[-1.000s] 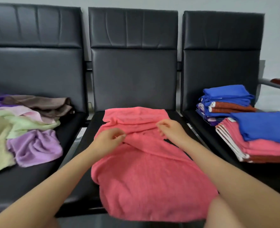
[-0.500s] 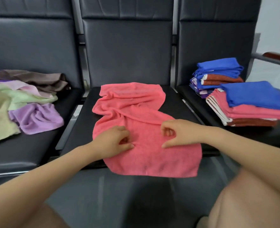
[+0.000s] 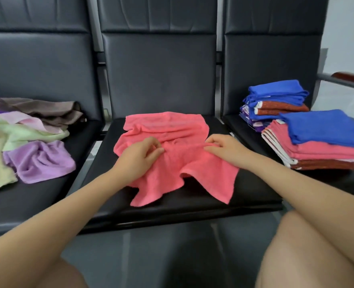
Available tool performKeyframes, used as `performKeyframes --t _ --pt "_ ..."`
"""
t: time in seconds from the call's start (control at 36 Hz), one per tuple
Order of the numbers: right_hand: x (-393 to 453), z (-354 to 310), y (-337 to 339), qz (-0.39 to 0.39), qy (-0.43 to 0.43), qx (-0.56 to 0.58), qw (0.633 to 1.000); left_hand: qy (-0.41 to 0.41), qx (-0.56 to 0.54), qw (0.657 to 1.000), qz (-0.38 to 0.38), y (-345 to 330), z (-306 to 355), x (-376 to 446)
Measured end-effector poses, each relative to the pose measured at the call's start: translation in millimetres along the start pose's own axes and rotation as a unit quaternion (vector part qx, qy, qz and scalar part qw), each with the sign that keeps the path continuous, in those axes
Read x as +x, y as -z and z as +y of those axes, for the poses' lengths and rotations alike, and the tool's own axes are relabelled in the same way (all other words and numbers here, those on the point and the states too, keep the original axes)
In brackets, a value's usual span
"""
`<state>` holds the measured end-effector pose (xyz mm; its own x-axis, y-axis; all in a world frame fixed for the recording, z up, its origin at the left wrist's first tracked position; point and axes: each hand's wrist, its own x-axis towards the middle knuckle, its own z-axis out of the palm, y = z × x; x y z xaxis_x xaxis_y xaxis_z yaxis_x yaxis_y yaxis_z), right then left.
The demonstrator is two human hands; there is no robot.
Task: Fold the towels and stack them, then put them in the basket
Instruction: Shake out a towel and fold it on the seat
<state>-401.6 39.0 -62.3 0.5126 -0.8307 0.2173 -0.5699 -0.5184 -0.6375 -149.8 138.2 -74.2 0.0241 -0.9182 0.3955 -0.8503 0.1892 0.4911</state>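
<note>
Towel (image 3: pixel 172 156) sat rumpled on the seat (image 3: pixel 244 196); we pinched it with left hand (image 3: pixel 139 156) and right hand (image 3: pixel 223 147), fingers curled on cloth, probably for spreading it flat

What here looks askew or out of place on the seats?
Nothing is damaged or spilled. The pink towel on the middle seat is rumpled, pinched by both hands, left hand and right hand. The rear folded stack looks uneven. No basket is in view.
</note>
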Motion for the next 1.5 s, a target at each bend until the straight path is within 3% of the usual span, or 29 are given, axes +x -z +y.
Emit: performKeyframes --t 0.17,0.28,0.36,0.44,0.5,0.56,0.69,0.75,0.86,1.03,1.14,1.31,1.42,1.5 --pt "30 1 -23 0.045 -0.027 -0.162 0.985 -0.010 0.148 0.987 0.056 -4 -29 25" --pt "31 -15 -31 0.040 0.012 -0.154 0.987 -0.022 0.100 0.990 0.101 -5 -27 24" --pt "17 -23 -33 -0.059 0.041 -0.118 0.990 -0.049 0.040 0.998 0.028 -1 -17 13" --pt "2 -15 -34 -0.147 0.062 -0.133 0.978 -0.083 0.109 0.986 -0.093 -5 -25 -1" --pt "-3 -3 -34 -0.173 0.070 -0.154 0.970 -0.095 0.168 0.969 -0.155 -10 -35 -11" --pt "-4 4 -33 -0.173 0.074 -0.162 0.969 -0.095 0.159 0.970 -0.159 -13 -44 -16" --pt "-4 3 -35 -0.109 0.110 -0.189 0.970 -0.104 0.109 0.982 -0.117 -7 -48 -16" --pt "-1 1 -37 -0.105 0.079 -0.174 0.976 -0.110 0.104 0.981 -0.118 -5 -46 -16" --pt "2 -8 -32 -0.047 0.011 -0.035 0.998 -0.119 0.135 0.974 -0.138 -5 -42 -16" --pt "10 -5 -9 0.032 -0.030 0.130 0.991 -0.120 0.130 0.976 -0.129 -12 -39 -8" --pt "20 3 -8 0.070 -0.048 0.119 0.989 -0.040 0.048 0.991 -0.119 -1 -44 6" --pt "43 17 -13 0.150 -0.116 0.156 0.969 0.025 0.012 0.997 -0.076 21 -61 22" --pt "57 24 -18 0.203 -0.145 0.243 0.937 0.103 -0.094 0.990 -0.037 32 -72 30" --pt "69 23 -27 0.212 -0.149 0.213 0.942 0.141 -0.147 0.979 -0.002 28 -78 36"
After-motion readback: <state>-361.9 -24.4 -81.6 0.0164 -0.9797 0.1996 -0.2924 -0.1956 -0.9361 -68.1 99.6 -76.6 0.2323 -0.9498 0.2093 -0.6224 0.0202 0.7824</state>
